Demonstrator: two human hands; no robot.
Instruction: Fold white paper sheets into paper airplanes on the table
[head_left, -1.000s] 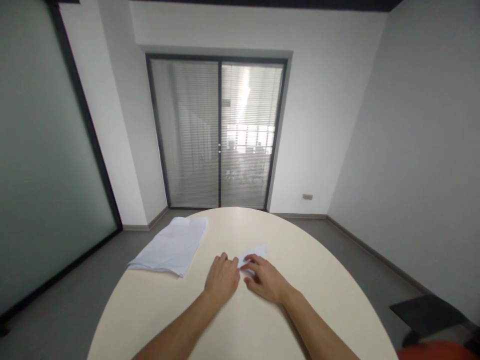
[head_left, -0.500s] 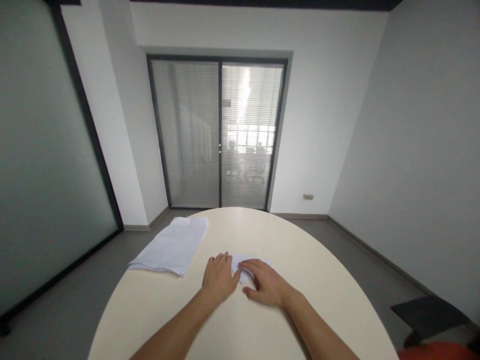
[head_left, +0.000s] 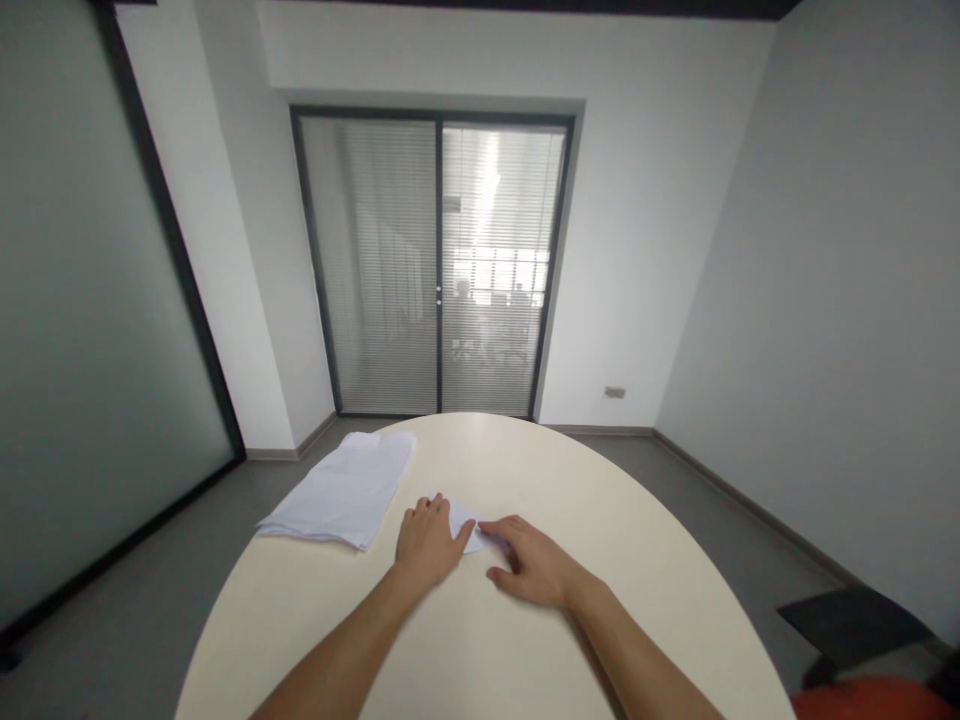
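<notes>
A small folded piece of white paper (head_left: 466, 524) lies on the cream oval table (head_left: 600, 560), between my two hands. My left hand (head_left: 426, 540) lies flat on its left part, fingers stretched out. My right hand (head_left: 529, 560) rests on its right part with the fingers extended and pressing down. Most of the paper is hidden under the hands. A stack of white sheets (head_left: 341, 490) lies to the left, near the table's far left edge, apart from both hands.
A glass sliding door with blinds (head_left: 439, 265) faces me beyond the table. A frosted glass partition (head_left: 75, 320) runs along the left. A dark chair part (head_left: 851, 620) and something orange (head_left: 870, 700) sit at the lower right.
The raised flap of the small paper has been laid down flat. Both hands slid a little to the left and now press on the folded paper.
</notes>
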